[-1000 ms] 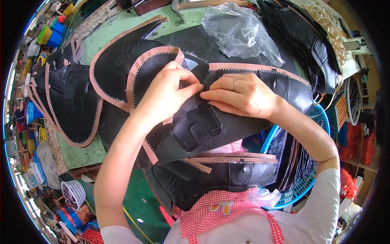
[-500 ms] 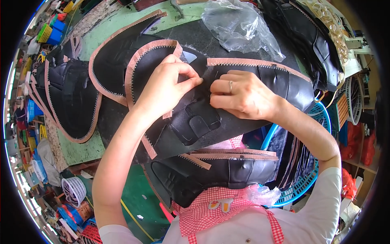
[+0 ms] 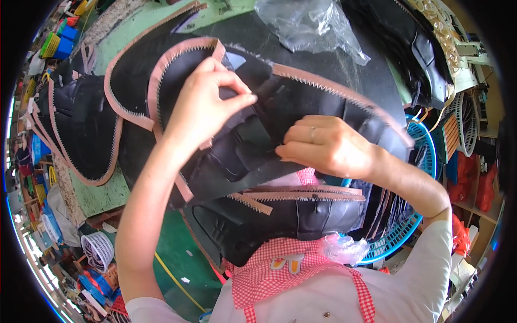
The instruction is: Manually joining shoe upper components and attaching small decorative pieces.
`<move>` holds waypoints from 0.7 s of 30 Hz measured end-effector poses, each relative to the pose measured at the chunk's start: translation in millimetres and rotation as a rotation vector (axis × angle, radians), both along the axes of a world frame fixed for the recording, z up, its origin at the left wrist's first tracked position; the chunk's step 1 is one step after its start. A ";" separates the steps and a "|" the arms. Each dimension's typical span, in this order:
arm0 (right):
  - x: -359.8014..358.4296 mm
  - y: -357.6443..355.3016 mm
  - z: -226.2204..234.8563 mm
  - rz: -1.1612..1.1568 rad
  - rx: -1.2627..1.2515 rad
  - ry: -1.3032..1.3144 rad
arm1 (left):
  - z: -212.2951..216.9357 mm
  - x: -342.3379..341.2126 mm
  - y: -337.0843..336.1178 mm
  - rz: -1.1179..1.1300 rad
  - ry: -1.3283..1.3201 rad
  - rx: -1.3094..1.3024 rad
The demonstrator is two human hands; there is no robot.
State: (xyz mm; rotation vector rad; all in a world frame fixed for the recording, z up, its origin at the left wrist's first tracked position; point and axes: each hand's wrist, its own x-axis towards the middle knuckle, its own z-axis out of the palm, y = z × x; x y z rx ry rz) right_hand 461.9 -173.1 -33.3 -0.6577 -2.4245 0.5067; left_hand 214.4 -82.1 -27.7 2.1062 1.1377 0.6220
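Note:
Under both my hands lies a black leather boot upper [image 3: 309, 99], with a pinkish-brown binding strip [image 3: 328, 89] zigzag-stitched along its edge. My left hand [image 3: 207, 99] is over its left part, thumb and forefinger pinched together near the middle; anything between the tips is too small to tell. Lower right, my right hand [image 3: 331, 145] is closed, its curled fingers gripping the leather, fingertips hidden beneath. A looped binding strip [image 3: 156, 86] curves beside my left wrist. Another bound black upper [image 3: 328, 215] rests on my lap, against a red checked apron [image 3: 264, 269].
More bound black pieces [image 3: 86, 129] are stacked at the left on the green table [image 3: 102, 202]. A crumpled clear plastic bag [image 3: 312, 29] lies at the back. Black leather parts [image 3: 420, 59] are piled back right. A blue basket [image 3: 398, 245] holds dark pieces at my right.
My right hand has moved down, and the upper's right end has swung down with it, tilting the bound edge. My left hand keeps its pinch, shifted slightly up and left in view.

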 end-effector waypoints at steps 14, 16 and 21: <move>37.4 -15.9 27.3 -0.717 -0.234 -0.311 | 5.0 0.4 -6.9 0.010 0.055 0.002; 36.0 -15.7 20.4 -0.686 -0.173 -0.158 | 5.9 -1.0 -6.6 0.010 0.032 0.003; 11.0 -37.4 4.2 -0.532 -0.240 0.058 | 45.1 -19.4 -26.1 -0.190 0.356 -0.039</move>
